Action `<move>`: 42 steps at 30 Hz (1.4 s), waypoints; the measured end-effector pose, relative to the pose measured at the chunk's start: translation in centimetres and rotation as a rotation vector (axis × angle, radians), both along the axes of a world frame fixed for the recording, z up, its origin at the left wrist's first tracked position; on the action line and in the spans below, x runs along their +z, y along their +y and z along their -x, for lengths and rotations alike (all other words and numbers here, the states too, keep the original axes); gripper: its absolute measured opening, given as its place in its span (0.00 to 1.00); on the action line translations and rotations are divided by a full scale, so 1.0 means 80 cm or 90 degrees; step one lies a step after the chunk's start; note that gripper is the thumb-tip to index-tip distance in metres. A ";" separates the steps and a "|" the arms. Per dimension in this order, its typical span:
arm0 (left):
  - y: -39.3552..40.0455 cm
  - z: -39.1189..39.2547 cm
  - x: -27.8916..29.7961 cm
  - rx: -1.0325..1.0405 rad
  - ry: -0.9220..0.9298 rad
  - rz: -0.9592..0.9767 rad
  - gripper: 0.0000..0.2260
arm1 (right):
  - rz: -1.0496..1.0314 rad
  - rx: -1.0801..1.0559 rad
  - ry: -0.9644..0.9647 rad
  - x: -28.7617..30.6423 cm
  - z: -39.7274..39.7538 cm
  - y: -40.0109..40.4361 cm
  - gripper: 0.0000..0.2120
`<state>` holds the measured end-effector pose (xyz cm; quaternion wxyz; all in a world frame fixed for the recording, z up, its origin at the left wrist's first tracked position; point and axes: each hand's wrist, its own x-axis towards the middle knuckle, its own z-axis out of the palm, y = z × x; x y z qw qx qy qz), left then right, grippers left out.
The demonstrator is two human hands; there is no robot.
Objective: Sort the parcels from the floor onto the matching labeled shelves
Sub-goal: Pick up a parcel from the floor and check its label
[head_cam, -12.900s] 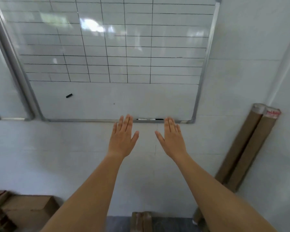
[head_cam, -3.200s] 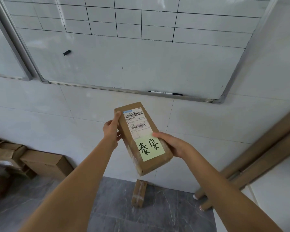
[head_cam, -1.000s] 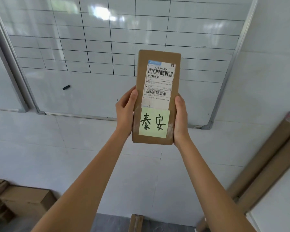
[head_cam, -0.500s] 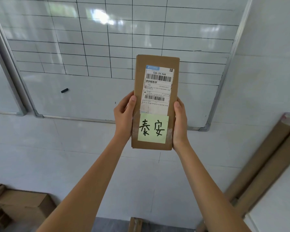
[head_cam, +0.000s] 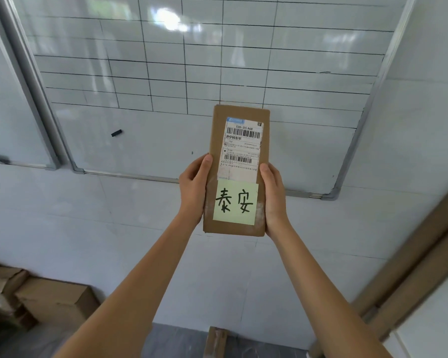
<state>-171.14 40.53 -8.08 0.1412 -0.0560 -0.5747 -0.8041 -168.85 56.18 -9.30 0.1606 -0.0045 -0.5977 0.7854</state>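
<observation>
A long brown cardboard parcel (head_cam: pixel 215 130) stands upright in front of me, held up before the wall. It carries a white shipping label with barcodes and a pale yellow-green sticky note with handwritten characters. My left hand (head_cam: pixel 194 187) grips its left edge, thumb on the front. My right hand (head_cam: pixel 274 195) grips its right edge the same way. A second small parcel (head_cam: pixel 215 341) lies on the grey floor below, partly cut off by the frame. No shelves are in view.
A gridded whiteboard (head_cam: pixel 166 73) hangs on the tiled wall behind the parcel. Brown cardboard boxes (head_cam: pixel 49 301) are piled at the lower left. Long cardboard tubes (head_cam: pixel 411 270) lean against the wall at the right.
Both hands picked the parcel up and raised it upright. Over the last second it has sunk slightly lower in view, still gripped on both edges.
</observation>
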 end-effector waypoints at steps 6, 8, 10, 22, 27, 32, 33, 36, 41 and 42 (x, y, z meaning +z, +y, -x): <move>-0.047 0.002 -0.034 0.040 -0.069 0.005 0.15 | -0.016 0.029 -0.076 -0.023 0.008 -0.044 0.17; -0.066 0.002 -0.047 0.061 -0.093 0.016 0.15 | -0.017 0.047 -0.110 -0.034 0.013 -0.063 0.18; -0.087 0.002 -0.062 0.081 -0.124 0.028 0.16 | -0.012 0.067 -0.148 -0.047 0.020 -0.083 0.19; -0.221 -0.008 -0.100 0.163 -0.313 0.003 0.21 | -0.032 0.201 -0.268 -0.098 0.047 -0.222 0.24; -0.261 -0.015 -0.111 0.245 -0.304 -0.020 0.23 | -0.083 0.281 -0.260 -0.099 0.069 -0.261 0.15; -0.300 -0.028 -0.115 0.363 -0.313 -0.049 0.23 | -0.114 0.411 -0.241 -0.098 0.088 -0.312 0.13; -0.310 -0.033 -0.114 0.389 -0.317 -0.052 0.23 | -0.119 0.437 -0.238 -0.100 0.092 -0.324 0.13; -0.333 -0.049 -0.111 0.463 -0.323 -0.079 0.23 | -0.124 0.514 -0.232 -0.102 0.096 -0.358 0.14; -0.354 -0.082 -0.109 0.559 -0.333 -0.131 0.20 | -0.129 0.609 -0.225 -0.111 0.090 -0.406 0.14; -0.358 -0.088 -0.110 0.579 -0.335 -0.134 0.21 | -0.124 0.620 -0.226 -0.112 0.087 -0.412 0.14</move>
